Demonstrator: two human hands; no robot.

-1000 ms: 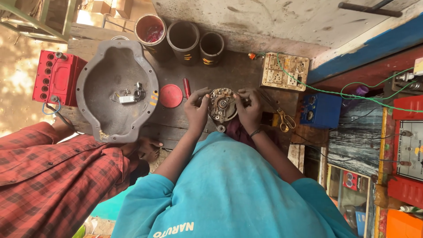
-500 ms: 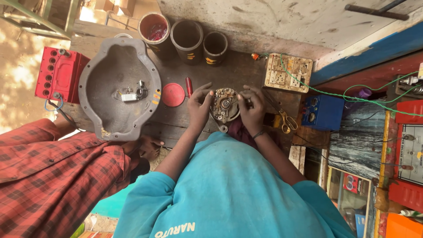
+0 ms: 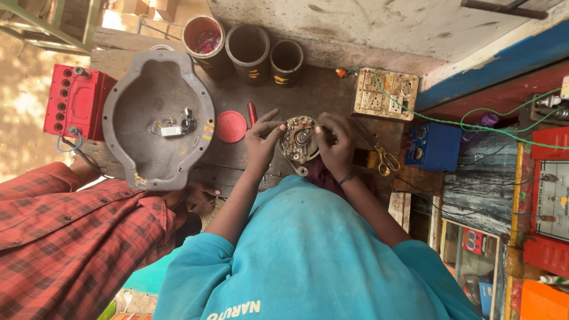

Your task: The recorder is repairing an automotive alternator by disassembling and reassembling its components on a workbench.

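A round metal motor part (image 3: 299,139) with copper windings and a central hub lies on the dark wooden bench (image 3: 320,89). My left hand (image 3: 262,141) grips its left edge with the fingers spread over the rim. Holding its right edge is my right hand (image 3: 336,145), which has a band around the wrist. My teal sleeves and chest fill the bottom of the view.
Left of my hands are a red lid (image 3: 231,126), a red-handled tool (image 3: 252,114) and a grey metal housing (image 3: 127,118) with small parts inside. A red battery (image 3: 74,101), three cans (image 3: 248,44), a socket board (image 3: 385,93), scissors (image 3: 385,159) and a blue box (image 3: 432,147) surround them. A person in a red checked shirt (image 3: 65,237) stands left.
Both hands have stayed on the round part, with the fingers shifting slightly around its rim. The view has drifted a little.
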